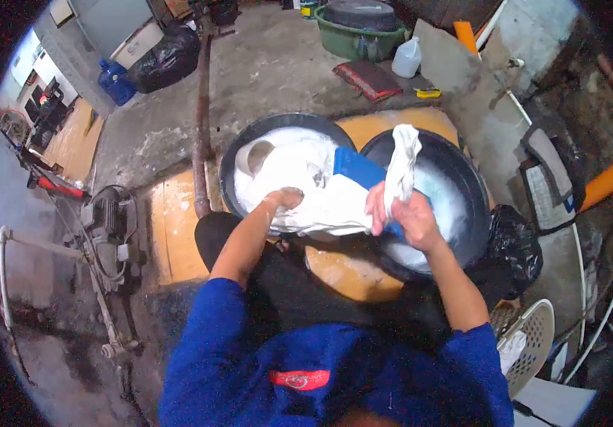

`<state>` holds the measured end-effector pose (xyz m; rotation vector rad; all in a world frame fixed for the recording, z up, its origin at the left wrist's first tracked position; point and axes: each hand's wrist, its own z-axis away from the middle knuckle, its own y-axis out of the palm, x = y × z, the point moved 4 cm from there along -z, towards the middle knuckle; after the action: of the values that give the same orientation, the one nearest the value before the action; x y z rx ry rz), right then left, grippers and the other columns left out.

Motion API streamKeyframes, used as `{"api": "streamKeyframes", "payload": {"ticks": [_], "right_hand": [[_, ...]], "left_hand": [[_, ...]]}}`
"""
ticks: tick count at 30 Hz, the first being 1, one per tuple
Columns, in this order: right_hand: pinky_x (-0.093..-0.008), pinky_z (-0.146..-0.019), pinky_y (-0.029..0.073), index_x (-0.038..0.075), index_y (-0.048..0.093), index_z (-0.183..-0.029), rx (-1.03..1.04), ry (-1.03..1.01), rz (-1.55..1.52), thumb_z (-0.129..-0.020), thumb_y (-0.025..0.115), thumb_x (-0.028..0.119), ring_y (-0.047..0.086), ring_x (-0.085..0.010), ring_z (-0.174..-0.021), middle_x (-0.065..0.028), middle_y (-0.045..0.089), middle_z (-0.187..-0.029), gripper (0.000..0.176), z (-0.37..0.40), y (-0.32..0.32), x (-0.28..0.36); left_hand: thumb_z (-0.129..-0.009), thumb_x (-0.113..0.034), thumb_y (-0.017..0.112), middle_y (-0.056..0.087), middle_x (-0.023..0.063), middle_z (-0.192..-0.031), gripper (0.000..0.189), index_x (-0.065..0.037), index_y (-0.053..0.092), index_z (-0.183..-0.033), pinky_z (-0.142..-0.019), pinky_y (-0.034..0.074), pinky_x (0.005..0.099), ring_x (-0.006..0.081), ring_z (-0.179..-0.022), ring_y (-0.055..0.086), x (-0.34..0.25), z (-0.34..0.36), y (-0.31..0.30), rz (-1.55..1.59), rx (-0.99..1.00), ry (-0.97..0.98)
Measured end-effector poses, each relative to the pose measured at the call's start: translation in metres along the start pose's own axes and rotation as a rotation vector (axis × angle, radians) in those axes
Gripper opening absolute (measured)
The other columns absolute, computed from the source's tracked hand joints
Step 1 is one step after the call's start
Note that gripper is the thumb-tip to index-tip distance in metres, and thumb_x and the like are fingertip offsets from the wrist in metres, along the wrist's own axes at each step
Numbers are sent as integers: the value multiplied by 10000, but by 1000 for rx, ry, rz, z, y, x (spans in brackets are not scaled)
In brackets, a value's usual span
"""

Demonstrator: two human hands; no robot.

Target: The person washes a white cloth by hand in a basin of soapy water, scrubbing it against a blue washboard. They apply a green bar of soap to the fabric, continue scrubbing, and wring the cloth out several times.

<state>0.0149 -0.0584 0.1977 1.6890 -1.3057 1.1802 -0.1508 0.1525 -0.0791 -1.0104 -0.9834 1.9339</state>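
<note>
A white cloth [342, 206] stretches between my two hands above the gap separating two black basins. My left hand [289, 198] has its fingers curled into the cloth at the rim of the left basin [227, 186], which holds white suds and more white fabric. Over the right basin [472, 174], my right hand [412, 217] is closed around the other end, and a bunched part of the cloth sticks up above the fist. Foamy water shows in that right basin. A blue board [358, 169] lies partly under the cloth, between the basins; its lower part is hidden.
Yellowish boards [178, 228] lie under the basins. A black bag [514, 249] and a perforated basket [534, 341] stand at right. Farther back are a green tub [363, 44], a white jug [407, 58] and a red packet [368, 79]. A motor [107, 220] sits at left.
</note>
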Motion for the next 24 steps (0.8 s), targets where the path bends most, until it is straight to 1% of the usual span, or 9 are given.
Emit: {"api": "streamKeyframes", "payload": {"ticks": [3, 7, 10, 14, 15, 16, 17, 20, 24], "right_hand": [[-283, -642, 428, -4, 503, -900, 69, 185, -46, -895, 379, 330, 536, -150, -628, -72, 534, -730, 356, 31, -9, -5], [-309, -663, 447, -23, 487, -908, -65, 98, -1, -889, 394, 361, 553, -164, -662, -94, 533, -796, 396, 50, -43, -11], [-313, -674, 446, -26, 487, -919, -66, 71, -13, -890, 393, 357, 557, -170, -695, -91, 533, -807, 396, 39, -41, -10], [-305, -773, 419, 0, 544, -912, 117, 104, 64, -893, 410, 276, 547, -162, -830, -78, 585, -875, 308, 7, -19, -4], [-302, -781, 413, -1, 556, -922, 92, 91, 90, -888, 419, 259, 544, -159, -834, -73, 593, -881, 296, 0, -15, -3], [-299, -789, 407, -2, 567, -932, 68, 79, 118, -884, 428, 242, 540, -156, -837, -68, 600, -887, 285, -9, -10, -3], [-307, -822, 389, 6, 567, -981, 70, 109, 253, -875, 454, 261, 529, -180, -876, -88, 595, -909, 298, -20, -7, 5], [-336, -739, 392, 8, 564, -889, -35, -148, 731, -815, 541, 267, 512, -226, -836, -115, 543, -809, 271, -66, -4, -6], [-295, -660, 411, 6, 557, -860, -129, -179, 688, -813, 567, 219, 530, -138, -750, -57, 567, -807, 218, -121, 5, 16]], "left_hand": [[-810, -437, 408, 565, 171, -1050, 490, -27, 584, -1012, -856, 380, 394, 300, -979, 530, -10, 2, 20, -37, 56, -151], [-740, -698, 349, 601, 150, -966, 758, -32, 614, -986, -833, 399, 363, 288, -913, 557, -34, 37, -42, 509, 247, -223], [-701, -590, 550, 609, 141, -947, 635, -33, 608, -1001, -810, 413, 323, 250, -892, 561, -86, 75, -89, 454, 329, -150], [-661, -356, 656, 561, 150, -1045, 513, -19, 578, -1040, -836, 416, 329, 214, -970, 526, -59, 95, -126, 271, -88, -162], [-620, -294, 671, 606, 142, -936, 451, -10, 608, -964, -735, 443, 323, 214, -843, 564, -38, 107, -139, 435, -374, -157], [-629, -231, 663, 604, 120, -901, 399, -2, 598, -949, -710, 452, 295, 192, -799, 569, -30, 119, -166, 547, -323, -294], [-643, -131, 629, 598, 83, -757, 295, 15, 585, -896, -606, 455, 277, 168, -675, 565, 2, 129, -169, 777, -726, -272], [-633, 52, 503, 538, 12, -688, 128, -29, 503, -731, -530, 394, 193, 72, -601, 505, -25, 146, -211, 1448, -758, 88], [-634, -29, 532, 512, 27, -650, 111, -40, 500, -740, -546, 389, 218, 103, -625, 505, -64, 152, -227, 253, -1129, -222]]}}
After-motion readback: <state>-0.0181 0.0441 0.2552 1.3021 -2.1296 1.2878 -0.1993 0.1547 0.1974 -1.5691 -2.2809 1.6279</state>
